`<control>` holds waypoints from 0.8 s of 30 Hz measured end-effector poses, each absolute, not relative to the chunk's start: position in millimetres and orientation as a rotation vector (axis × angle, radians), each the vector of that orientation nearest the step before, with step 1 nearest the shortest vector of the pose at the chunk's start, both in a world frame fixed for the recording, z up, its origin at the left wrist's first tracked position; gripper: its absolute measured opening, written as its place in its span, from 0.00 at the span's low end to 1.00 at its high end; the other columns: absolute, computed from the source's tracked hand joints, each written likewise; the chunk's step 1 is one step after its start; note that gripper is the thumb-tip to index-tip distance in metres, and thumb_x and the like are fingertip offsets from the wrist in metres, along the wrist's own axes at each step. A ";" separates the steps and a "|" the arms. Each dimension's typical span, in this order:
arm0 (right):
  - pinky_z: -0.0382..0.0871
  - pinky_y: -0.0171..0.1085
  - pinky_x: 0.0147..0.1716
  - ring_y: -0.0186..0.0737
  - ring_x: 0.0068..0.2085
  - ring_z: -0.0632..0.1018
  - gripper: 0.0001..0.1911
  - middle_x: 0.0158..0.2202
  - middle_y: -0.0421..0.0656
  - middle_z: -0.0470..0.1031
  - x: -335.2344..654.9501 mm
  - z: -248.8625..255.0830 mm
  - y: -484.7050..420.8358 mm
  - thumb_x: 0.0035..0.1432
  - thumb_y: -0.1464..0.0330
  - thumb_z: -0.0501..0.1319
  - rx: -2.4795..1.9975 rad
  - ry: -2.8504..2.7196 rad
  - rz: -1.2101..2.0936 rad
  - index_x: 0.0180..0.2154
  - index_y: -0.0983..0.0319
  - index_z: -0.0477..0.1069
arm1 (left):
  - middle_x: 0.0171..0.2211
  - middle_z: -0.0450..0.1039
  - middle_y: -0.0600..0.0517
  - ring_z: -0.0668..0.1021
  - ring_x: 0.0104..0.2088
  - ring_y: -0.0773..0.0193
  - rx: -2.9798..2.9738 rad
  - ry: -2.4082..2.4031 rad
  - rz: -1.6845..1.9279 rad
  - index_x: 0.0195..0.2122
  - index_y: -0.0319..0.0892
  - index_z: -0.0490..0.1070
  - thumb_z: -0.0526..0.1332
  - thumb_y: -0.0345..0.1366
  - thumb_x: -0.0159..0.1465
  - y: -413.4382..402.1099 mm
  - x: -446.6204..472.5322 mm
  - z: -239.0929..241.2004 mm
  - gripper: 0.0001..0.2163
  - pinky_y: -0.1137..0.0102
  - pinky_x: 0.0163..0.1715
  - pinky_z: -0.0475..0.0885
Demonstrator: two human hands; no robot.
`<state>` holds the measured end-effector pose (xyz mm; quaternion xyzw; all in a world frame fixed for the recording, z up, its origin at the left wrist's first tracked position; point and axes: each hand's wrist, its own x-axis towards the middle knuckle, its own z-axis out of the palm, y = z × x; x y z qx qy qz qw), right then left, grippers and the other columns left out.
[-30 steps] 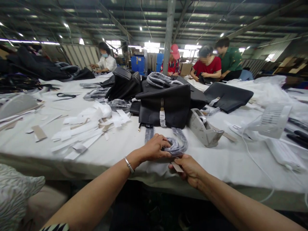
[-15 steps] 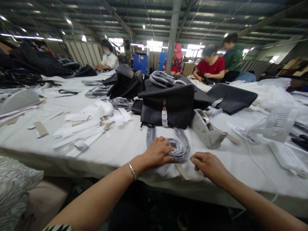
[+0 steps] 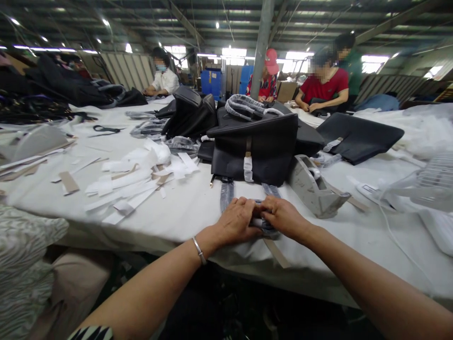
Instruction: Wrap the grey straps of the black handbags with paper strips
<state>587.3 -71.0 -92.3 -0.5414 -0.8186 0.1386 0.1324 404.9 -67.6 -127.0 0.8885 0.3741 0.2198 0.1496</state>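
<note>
At the near edge of the white-covered counter, both hands meet over a coiled, plastic-wrapped bag strap. The left hand lies on the left part of the coil with its fingers curled down over it, and a thin metal bracelet circles that wrist. The right hand presses in from the right, fingers bent and pinching the wrapped strap, so that the two hands touch above it. Two ends of the strap run from the coil toward the far side, up to a black handbag that stands just behind the hands, with a wrapped clasp on its front and wrapped handles on top. A brown paper strip lies under the right wrist and hangs over the counter edge. Right of the handbag, near the right hand, sits a grey tape dispenser. To the left, well apart from the hands, lies a scatter of white paper scraps. More black bags lie farther back, and at the far side several people sit at work.
</note>
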 end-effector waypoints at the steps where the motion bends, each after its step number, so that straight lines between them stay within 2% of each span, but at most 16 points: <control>1: 0.66 0.35 0.38 0.37 0.35 0.74 0.09 0.31 0.41 0.73 588.7 -94.3 -71.5 0.53 0.74 0.58 -1.533 -2.310 0.457 0.30 0.60 0.77 | 0.45 0.69 0.45 0.70 0.47 0.52 2.512 1.060 0.654 0.51 0.39 0.61 0.71 0.44 0.50 -66.9 404.4 -127.4 0.31 0.59 0.49 0.66; 3: 0.66 0.35 0.37 0.36 0.34 0.75 0.09 0.30 0.40 0.73 589.3 -99.6 -72.8 0.53 0.73 0.58 -1.472 -2.148 0.539 0.30 0.60 0.78 | 0.49 0.67 0.43 0.69 0.49 0.52 2.422 1.038 0.695 0.60 0.39 0.53 0.72 0.43 0.47 -64.8 402.6 -127.6 0.42 0.60 0.50 0.66; 5: 0.67 0.35 0.37 0.36 0.33 0.75 0.08 0.30 0.40 0.74 586.9 -105.7 -73.9 0.53 0.71 0.59 -1.450 -2.003 0.561 0.31 0.60 0.78 | 0.51 0.67 0.43 0.67 0.51 0.51 2.390 1.015 0.697 0.63 0.39 0.50 0.73 0.43 0.46 -62.5 400.6 -126.6 0.47 0.60 0.50 0.67; 9: 0.68 0.36 0.37 0.37 0.34 0.77 0.06 0.30 0.40 0.76 579.2 -111.2 -76.4 0.52 0.69 0.61 -1.520 -1.906 0.537 0.29 0.60 0.78 | 0.43 0.71 0.48 0.68 0.47 0.53 2.461 0.941 0.621 0.50 0.41 0.68 0.70 0.39 0.48 -59.6 399.1 -121.2 0.28 0.63 0.46 0.68; 11: 0.68 0.36 0.36 0.39 0.34 0.77 0.06 0.30 0.41 0.77 578.2 -108.4 -81.8 0.53 0.69 0.62 -1.590 -1.943 0.480 0.29 0.60 0.78 | 0.37 0.71 0.50 0.68 0.45 0.55 2.444 0.959 0.598 0.44 0.42 0.71 0.70 0.39 0.49 -59.1 399.6 -119.4 0.21 0.66 0.43 0.69; 13: 0.69 0.37 0.37 0.39 0.35 0.77 0.07 0.34 0.42 0.77 581.9 -103.7 -93.8 0.55 0.69 0.61 -1.590 -1.986 0.338 0.34 0.60 0.78 | 0.35 0.72 0.51 0.68 0.44 0.56 2.442 0.967 0.587 0.41 0.43 0.73 0.70 0.39 0.50 -59.3 400.0 -119.5 0.18 0.67 0.40 0.69; 16: 0.70 0.37 0.41 0.39 0.39 0.77 0.11 0.41 0.45 0.76 596.2 -100.4 -125.2 0.60 0.68 0.58 -1.405 -2.097 0.172 0.44 0.60 0.74 | 0.35 0.74 0.51 0.68 0.44 0.56 2.477 0.914 0.615 0.41 0.44 0.75 0.69 0.38 0.52 -60.2 400.0 -122.2 0.15 0.66 0.43 0.68; 18: 0.71 0.38 0.44 0.40 0.44 0.76 0.13 0.45 0.46 0.75 607.0 -104.0 -149.2 0.61 0.65 0.58 -1.306 -2.222 0.117 0.46 0.60 0.73 | 0.36 0.75 0.51 0.67 0.46 0.56 2.468 0.918 0.644 0.41 0.45 0.75 0.69 0.38 0.52 -60.9 400.0 -124.1 0.15 0.66 0.44 0.68; 21: 0.70 0.41 0.47 0.44 0.47 0.75 0.16 0.47 0.48 0.75 614.5 -115.0 -175.3 0.59 0.65 0.61 -1.331 -2.380 -0.004 0.48 0.60 0.72 | 0.37 0.74 0.51 0.67 0.48 0.55 2.427 0.990 0.638 0.42 0.46 0.75 0.70 0.38 0.51 -61.4 401.2 -124.8 0.16 0.66 0.43 0.70; 24: 0.71 0.40 0.44 0.43 0.43 0.75 0.12 0.43 0.47 0.76 608.3 -121.2 -181.7 0.59 0.70 0.58 -1.368 -2.474 -0.041 0.45 0.61 0.74 | 0.37 0.71 0.51 0.67 0.48 0.56 2.424 1.013 0.611 0.44 0.48 0.75 0.70 0.39 0.51 -60.5 403.0 -123.2 0.18 0.67 0.43 0.71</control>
